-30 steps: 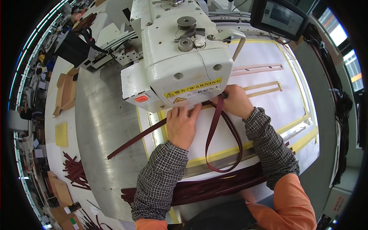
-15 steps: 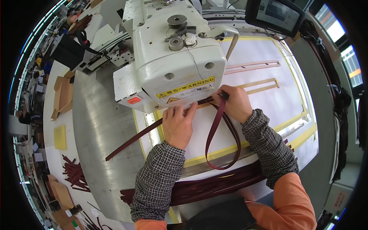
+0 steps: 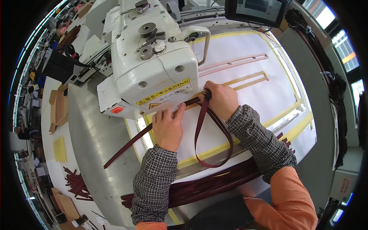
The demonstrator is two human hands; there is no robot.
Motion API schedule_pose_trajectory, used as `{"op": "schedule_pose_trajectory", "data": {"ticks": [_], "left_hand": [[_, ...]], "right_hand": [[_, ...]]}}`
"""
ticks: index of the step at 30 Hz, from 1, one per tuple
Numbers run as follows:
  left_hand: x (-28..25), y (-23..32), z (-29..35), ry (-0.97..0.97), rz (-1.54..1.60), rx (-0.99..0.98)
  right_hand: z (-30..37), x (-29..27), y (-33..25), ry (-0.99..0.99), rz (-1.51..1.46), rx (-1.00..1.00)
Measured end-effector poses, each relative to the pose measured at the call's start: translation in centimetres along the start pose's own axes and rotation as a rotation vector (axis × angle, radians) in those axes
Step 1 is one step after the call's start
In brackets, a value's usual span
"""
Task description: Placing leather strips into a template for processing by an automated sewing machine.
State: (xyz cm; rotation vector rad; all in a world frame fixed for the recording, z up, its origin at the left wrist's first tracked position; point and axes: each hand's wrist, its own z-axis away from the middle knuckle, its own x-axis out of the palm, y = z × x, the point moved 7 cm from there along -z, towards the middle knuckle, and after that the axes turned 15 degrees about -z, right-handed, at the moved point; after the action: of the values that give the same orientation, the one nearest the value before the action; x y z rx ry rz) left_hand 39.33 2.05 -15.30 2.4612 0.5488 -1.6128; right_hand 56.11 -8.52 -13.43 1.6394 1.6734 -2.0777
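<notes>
A dark maroon strap [image 3: 128, 148] runs slantwise under the front of a white sewing machine head [image 3: 153, 69]. Its loose end points to the lower left over the metal table. My left hand [image 3: 168, 130] is closed at the strap, fingertips right below the machine head, which partly hides them. To the right, my right hand [image 3: 222, 100] pinches the strap with a small black piece [image 3: 207, 94] at the fingertips; I cannot make out its kind. From that hand the strap hangs in a long loop [image 3: 199, 130] over the white work sheet [image 3: 184, 147].
A bundle of maroon straps [image 3: 214, 184] lies along the near edge. Short strap pieces [image 3: 78, 184], a yellow pad [image 3: 59, 149] and an open cardboard box [image 3: 58, 105] are on the left. Slot-shaped outlines [image 3: 249, 81] mark the sheet. A control screen [image 3: 257, 10] stands at the back right.
The whole view has shifted, so machine and hands appear farther left. Both hands stay at the strap under the machine head, and the loop still hangs from my right hand.
</notes>
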Motion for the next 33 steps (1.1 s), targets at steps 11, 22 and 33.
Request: {"op": "schedule_pose_trajectory", "data": {"ticks": [11,22,33], "left_hand": [[0.2,0.3,-0.2,0.016,-0.002,0.014],[0.1,0.0,-0.3,-0.015,0.015,0.042],[-0.8,0.2,-0.7,0.029,0.042,0.065]], "right_hand": [[-0.3,-10.1,14.3,0.159,-0.066,0.214],[1.3,-16.6,18.7,0.359,0.022,0.435],[3.9,-14.4,14.9,0.166,0.476,-0.364]]}}
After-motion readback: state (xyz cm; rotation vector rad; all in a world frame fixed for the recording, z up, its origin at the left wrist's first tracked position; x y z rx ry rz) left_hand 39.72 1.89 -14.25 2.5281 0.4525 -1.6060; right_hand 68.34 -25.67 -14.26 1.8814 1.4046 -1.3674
